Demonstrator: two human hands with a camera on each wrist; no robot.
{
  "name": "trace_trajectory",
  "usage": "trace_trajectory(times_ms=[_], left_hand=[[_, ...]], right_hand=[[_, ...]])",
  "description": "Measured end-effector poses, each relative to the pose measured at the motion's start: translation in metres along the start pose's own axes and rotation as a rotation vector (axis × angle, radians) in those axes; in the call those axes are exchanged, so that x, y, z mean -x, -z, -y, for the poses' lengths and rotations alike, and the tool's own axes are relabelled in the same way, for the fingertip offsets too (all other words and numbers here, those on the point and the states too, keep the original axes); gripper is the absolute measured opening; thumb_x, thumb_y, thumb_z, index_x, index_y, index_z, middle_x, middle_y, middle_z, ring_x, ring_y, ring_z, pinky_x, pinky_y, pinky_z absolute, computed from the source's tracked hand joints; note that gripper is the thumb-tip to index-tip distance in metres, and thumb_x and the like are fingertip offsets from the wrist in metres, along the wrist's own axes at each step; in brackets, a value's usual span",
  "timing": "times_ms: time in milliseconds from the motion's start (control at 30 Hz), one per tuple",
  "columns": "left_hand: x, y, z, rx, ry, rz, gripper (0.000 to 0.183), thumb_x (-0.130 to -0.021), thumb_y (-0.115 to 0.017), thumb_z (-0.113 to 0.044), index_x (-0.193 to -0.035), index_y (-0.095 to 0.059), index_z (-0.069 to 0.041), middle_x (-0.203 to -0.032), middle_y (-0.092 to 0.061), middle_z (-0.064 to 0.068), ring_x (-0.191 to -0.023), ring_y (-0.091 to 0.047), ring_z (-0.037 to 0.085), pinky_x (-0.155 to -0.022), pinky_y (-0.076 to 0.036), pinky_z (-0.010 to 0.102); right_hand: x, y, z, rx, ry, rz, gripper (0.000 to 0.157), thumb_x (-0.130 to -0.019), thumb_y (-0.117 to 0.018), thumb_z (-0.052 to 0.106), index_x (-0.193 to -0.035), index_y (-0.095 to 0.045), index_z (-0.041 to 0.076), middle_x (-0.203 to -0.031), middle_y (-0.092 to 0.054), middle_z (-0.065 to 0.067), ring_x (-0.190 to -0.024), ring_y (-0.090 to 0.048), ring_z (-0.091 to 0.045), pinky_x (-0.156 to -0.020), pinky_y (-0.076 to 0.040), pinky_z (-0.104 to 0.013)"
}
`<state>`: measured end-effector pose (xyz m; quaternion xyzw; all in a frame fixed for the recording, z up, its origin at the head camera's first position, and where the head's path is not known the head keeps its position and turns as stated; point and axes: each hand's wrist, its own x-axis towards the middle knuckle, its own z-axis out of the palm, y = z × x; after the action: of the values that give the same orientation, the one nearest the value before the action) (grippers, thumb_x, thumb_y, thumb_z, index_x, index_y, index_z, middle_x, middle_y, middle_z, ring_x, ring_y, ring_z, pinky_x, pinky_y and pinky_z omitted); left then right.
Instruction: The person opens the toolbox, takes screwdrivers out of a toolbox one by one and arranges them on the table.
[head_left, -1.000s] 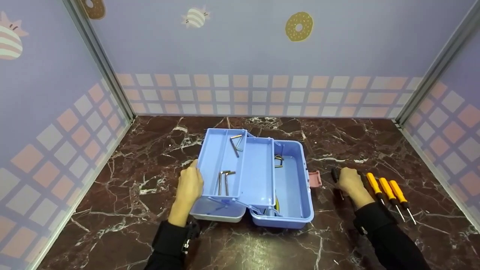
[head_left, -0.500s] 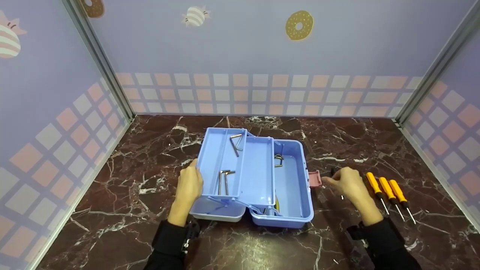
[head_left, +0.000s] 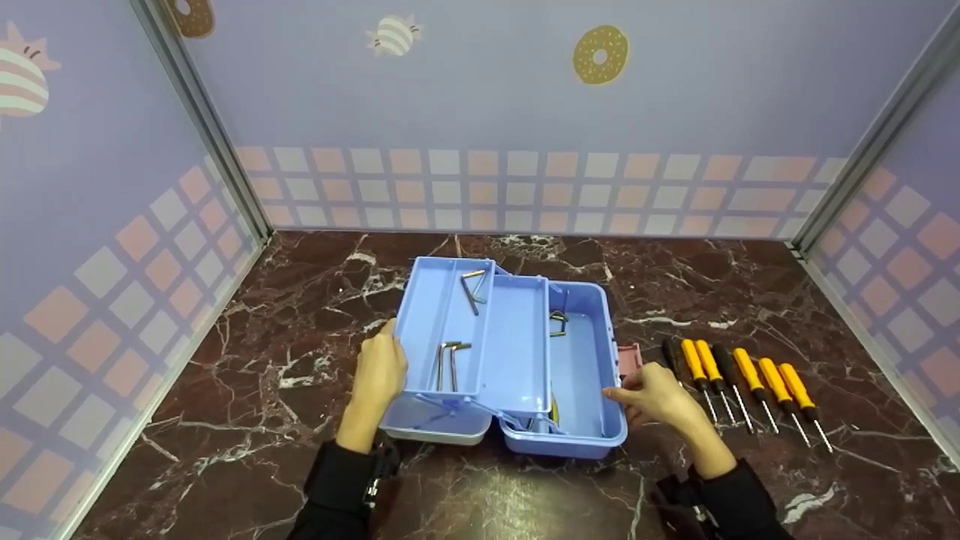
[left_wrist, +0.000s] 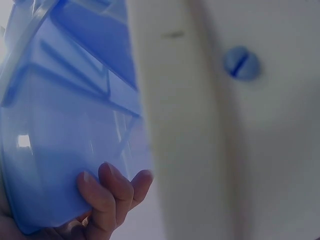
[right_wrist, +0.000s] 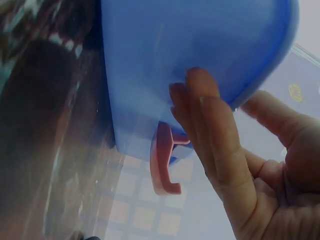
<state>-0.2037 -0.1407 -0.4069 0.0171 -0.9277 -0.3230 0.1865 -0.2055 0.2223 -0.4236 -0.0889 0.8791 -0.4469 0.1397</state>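
A blue toolbox [head_left: 585,360] lies open on the dark marbled table, its cantilever trays spread to the left. My left hand [head_left: 381,365] grips the left edge of the upper tray [head_left: 420,330]; in the left wrist view its fingers [left_wrist: 117,187] curl up against the blue plastic. At the opposite side, my right hand [head_left: 656,394] holds the box's front wall, thumb over the rim and fingers [right_wrist: 202,115] against the outside. A pink latch [head_left: 628,358] hangs beside those fingers. L-shaped hex keys [head_left: 452,364] lie in the upper tray.
Right of the toolbox, several screwdrivers with yellow or black handles [head_left: 742,364] lie side by side. Inside the box bottom are a small metal piece [head_left: 557,324] and a partly hidden yellow item [head_left: 554,410]. Patterned walls [head_left: 487,187] enclose the table's back and sides.
My right hand has left the row of screwdrivers, moving left to the toolbox's front wall, uncovering the screwdrivers that it hid. My left hand stays at the tray.
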Motion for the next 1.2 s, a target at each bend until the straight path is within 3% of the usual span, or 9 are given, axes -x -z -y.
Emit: trace_trajectory(times_ms=[333, 533, 667, 867, 1000, 1100, 1200], left_hand=[[-0.003, -0.002, 0.0, 0.015, -0.034, -0.026, 0.027, -0.087, -0.043, 0.002, -0.11, -0.054, 0.008, -0.094, -0.059, 0.03, -0.083, -0.058, 0.043, -0.066, -0.047, 0.052], [-0.003, 0.0, 0.003, 0.062, -0.04, 0.008, 0.025, -0.089, -0.043, -0.003, -0.107, -0.057, 0.008, -0.09, -0.061, 0.027, -0.082, -0.059, 0.039, -0.069, -0.046, 0.049], [0.0, 0.008, 0.01, 0.129, -0.004, 0.026, 0.033, -0.094, -0.039, -0.015, -0.087, -0.064, 0.006, -0.078, -0.062, 0.021, -0.075, -0.059, 0.036, -0.069, -0.045, 0.048], [0.014, 0.02, 0.034, 0.106, 0.053, 0.044, 0.045, -0.097, -0.031, -0.023, -0.09, -0.063, 0.008, -0.086, -0.062, 0.026, -0.086, -0.057, 0.042, -0.078, -0.042, 0.049], [0.032, 0.025, 0.049, 0.037, 0.064, 0.147, 0.039, -0.095, -0.037, -0.022, -0.097, -0.06, 0.009, -0.095, -0.059, 0.029, -0.093, -0.055, 0.043, -0.083, -0.041, 0.05], [0.047, 0.027, 0.055, 0.012, 0.092, 0.267, 0.048, -0.093, -0.042, -0.027, -0.116, -0.049, 0.014, -0.112, -0.052, 0.031, -0.104, -0.048, 0.044, -0.089, -0.037, 0.05], [0.058, 0.027, 0.058, 0.009, 0.111, 0.322, 0.05, -0.091, -0.048, -0.028, -0.116, -0.049, 0.015, -0.112, -0.052, 0.03, -0.105, -0.048, 0.042, -0.089, -0.037, 0.05]], right_hand=[[0.001, -0.001, -0.002, -0.059, -0.004, -0.04, 0.026, -0.08, -0.065, 0.015, -0.068, -0.062, -0.009, -0.052, -0.058, -0.007, -0.045, -0.059, -0.021, -0.048, -0.051, -0.041], [0.002, -0.003, -0.005, -0.053, -0.013, -0.06, 0.024, -0.079, -0.066, 0.013, -0.067, -0.061, -0.007, -0.051, -0.057, -0.006, -0.045, -0.058, -0.02, -0.048, -0.051, -0.042], [0.002, -0.003, -0.006, -0.045, -0.017, -0.064, 0.024, -0.078, -0.067, 0.013, -0.065, -0.06, -0.006, -0.05, -0.057, -0.006, -0.044, -0.058, -0.02, -0.047, -0.05, -0.042], [0.001, -0.003, -0.005, -0.064, -0.031, -0.066, 0.023, -0.078, -0.066, 0.012, -0.064, -0.06, -0.006, -0.049, -0.055, -0.004, -0.044, -0.056, -0.019, -0.047, -0.05, -0.042], [0.0, -0.005, -0.005, -0.067, -0.031, -0.07, 0.023, -0.078, -0.067, 0.011, -0.064, -0.059, -0.005, -0.049, -0.055, -0.004, -0.043, -0.055, -0.017, -0.047, -0.05, -0.042], [0.0, -0.007, -0.006, -0.058, -0.018, -0.067, 0.023, -0.078, -0.067, 0.011, -0.063, -0.059, -0.005, -0.049, -0.055, -0.005, -0.043, -0.056, -0.019, -0.047, -0.05, -0.042], [0.0, -0.007, -0.006, -0.047, 0.001, -0.071, 0.023, -0.078, -0.066, 0.011, -0.064, -0.06, -0.006, -0.05, -0.056, -0.006, -0.044, -0.058, -0.021, -0.047, -0.05, -0.043]])
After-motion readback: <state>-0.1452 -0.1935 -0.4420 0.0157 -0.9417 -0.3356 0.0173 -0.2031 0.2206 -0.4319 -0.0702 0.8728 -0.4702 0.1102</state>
